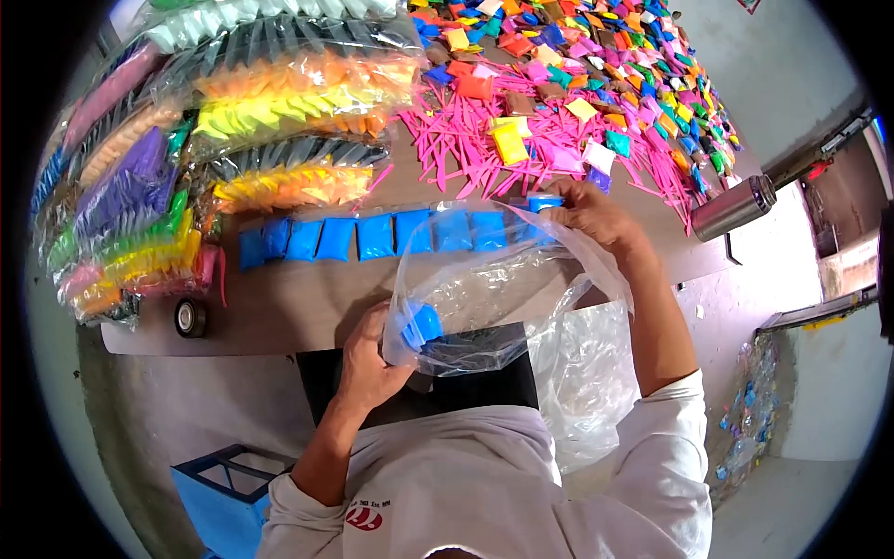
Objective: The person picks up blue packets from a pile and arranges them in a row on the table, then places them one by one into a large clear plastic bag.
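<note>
A large clear plastic bag [494, 298] hangs between my two hands at the table's front edge. My left hand [368, 361] is closed round the bag's left side, next to a blue packet [424, 324] that shows at the bag's film. At the bag's upper right, my right hand [591, 216] pinches the film and a small blue packet [543, 202]. Behind the bag runs a row of blue packets [376, 238], side by side on the table, its right part seen through the film.
Bagged coloured packets [298, 102] are stacked at the left. Pink strips [456, 140] and a heap of mixed packets [605, 65] lie at the back. A metal bottle [736, 207] lies right, a tape roll [190, 318] front left. A blue crate [219, 503] stands below.
</note>
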The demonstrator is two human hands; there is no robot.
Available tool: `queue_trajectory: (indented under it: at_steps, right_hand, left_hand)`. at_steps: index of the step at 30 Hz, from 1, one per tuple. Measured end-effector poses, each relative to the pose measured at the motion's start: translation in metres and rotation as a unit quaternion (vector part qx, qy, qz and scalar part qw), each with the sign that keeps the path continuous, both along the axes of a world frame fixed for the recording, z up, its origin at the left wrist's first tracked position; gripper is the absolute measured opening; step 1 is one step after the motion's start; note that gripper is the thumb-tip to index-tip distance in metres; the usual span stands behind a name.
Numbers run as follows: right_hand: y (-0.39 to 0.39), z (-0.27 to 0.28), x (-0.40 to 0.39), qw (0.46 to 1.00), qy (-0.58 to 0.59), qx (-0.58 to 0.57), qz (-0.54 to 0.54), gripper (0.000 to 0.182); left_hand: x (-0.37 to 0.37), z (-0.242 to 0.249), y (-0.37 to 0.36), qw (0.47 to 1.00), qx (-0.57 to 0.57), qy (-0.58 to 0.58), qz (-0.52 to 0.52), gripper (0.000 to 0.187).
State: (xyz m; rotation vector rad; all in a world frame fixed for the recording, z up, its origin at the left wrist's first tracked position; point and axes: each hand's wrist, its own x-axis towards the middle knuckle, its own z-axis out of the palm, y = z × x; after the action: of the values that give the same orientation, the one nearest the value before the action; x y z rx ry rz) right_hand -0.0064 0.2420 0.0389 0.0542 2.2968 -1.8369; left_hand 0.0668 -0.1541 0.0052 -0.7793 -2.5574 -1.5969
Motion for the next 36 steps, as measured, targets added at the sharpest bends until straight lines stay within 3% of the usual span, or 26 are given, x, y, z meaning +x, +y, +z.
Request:
queue_trajectory:
  at_steps: [2,4,6,10,12,13,15,19,23,25,26,27,28,30,32,33,35,36]
  right_hand:
    - [-0.001,-0.012,-0.009,0.992,0.004,0.090,0.083,0.032]
    - [-0.002,-0.017,-0.010,0.989,-0.022,0.122,0.079,0.037]
    - [-0.014,-0.007,-0.004,0.955,0.038,0.293,0.021,0.040]
    - [-0.026,0.001,0.003,0.954,0.048,0.297,0.016,0.048]
    - [-0.022,-0.013,0.006,0.982,0.140,0.125,0.004,0.051]
    - [-0.015,-0.015,0.007,0.982,0.139,0.127,0.003,0.051]
    - [-0.010,-0.009,0.009,0.993,-0.003,0.115,0.042,0.050]
    - [-0.013,-0.003,0.021,0.996,0.006,0.079,0.037,0.045]
    - [0.013,0.002,0.038,0.986,0.067,0.088,-0.125,0.039]
    - [0.018,0.037,0.058,0.932,0.187,0.171,-0.259,0.040]
    - [0.016,0.053,0.070,0.892,0.216,0.151,-0.367,0.042]
    - [0.015,0.070,0.085,0.857,0.283,0.141,-0.407,0.046]
    - [0.015,0.079,0.100,0.831,0.350,0.039,-0.431,0.048]
    - [-0.025,0.121,0.142,0.826,0.386,-0.020,-0.410,0.057]
    - [-0.054,0.109,0.180,0.804,0.462,0.036,-0.373,0.074]
    - [-0.094,0.107,0.178,0.799,0.522,0.016,-0.296,0.072]
    - [-0.117,0.110,0.177,0.891,0.425,0.095,-0.127,0.056]
    - [-0.131,0.119,0.162,0.909,0.377,0.172,-0.052,0.052]
  left_hand:
    - [0.001,-0.001,0.000,1.000,0.008,-0.022,0.004,0.053]
    - [0.003,-0.004,0.000,0.999,0.028,-0.026,0.010,0.053]
    - [0.003,0.001,0.001,0.999,0.026,-0.033,0.011,0.054]
    - [0.003,0.000,-0.001,0.998,0.019,-0.062,0.011,0.056]
    - [0.002,-0.005,-0.003,0.999,0.023,-0.043,0.006,0.056]
    - [0.002,-0.007,-0.004,0.999,0.028,-0.025,0.001,0.056]
    - [0.001,-0.010,-0.005,0.999,0.024,-0.022,-0.002,0.056]
    - [0.001,-0.008,-0.005,1.000,0.018,-0.006,-0.004,0.056]
    - [0.002,-0.008,-0.004,1.000,0.021,-0.021,-0.008,0.057]
    - [0.004,-0.005,-0.003,0.998,0.030,-0.060,0.011,0.057]
    - [0.004,-0.006,-0.004,0.998,0.029,-0.063,0.012,0.057]
    - [0.002,-0.007,-0.004,0.998,0.022,-0.055,0.007,0.057]
    - [0.001,-0.008,-0.004,0.999,0.016,-0.046,0.003,0.056]
    - [0.000,-0.007,-0.003,0.999,0.020,-0.041,0.002,0.055]
    - [0.001,-0.006,-0.001,0.999,0.023,-0.035,0.001,0.054]
    - [0.002,-0.007,0.000,0.999,0.029,-0.033,0.009,0.052]
    - [0.003,-0.008,0.001,0.999,0.035,-0.032,0.017,0.051]
    - [0.003,-0.008,0.001,0.998,0.035,-0.043,0.014,0.050]
